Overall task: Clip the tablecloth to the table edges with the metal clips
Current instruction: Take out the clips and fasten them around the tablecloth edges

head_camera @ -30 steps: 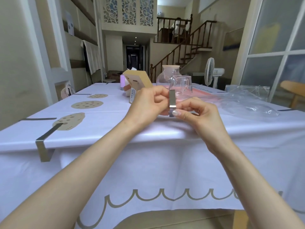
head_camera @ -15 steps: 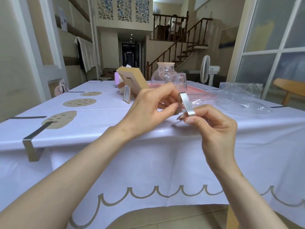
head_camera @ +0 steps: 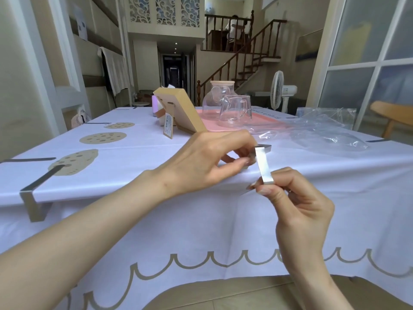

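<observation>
one clip (head_camera: 262,166) end behind left hand (head_camera: 207,163)

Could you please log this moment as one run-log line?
left hand: pinches metal clip top | right hand: pinches its bottom | clip: held at table edge | fitted clip: far left

2 bare forearms, left hand (head_camera: 207,162), right hand (head_camera: 299,204), slender fingers (head_camera: 286,177), longish, rounded, glossy nails
</observation>
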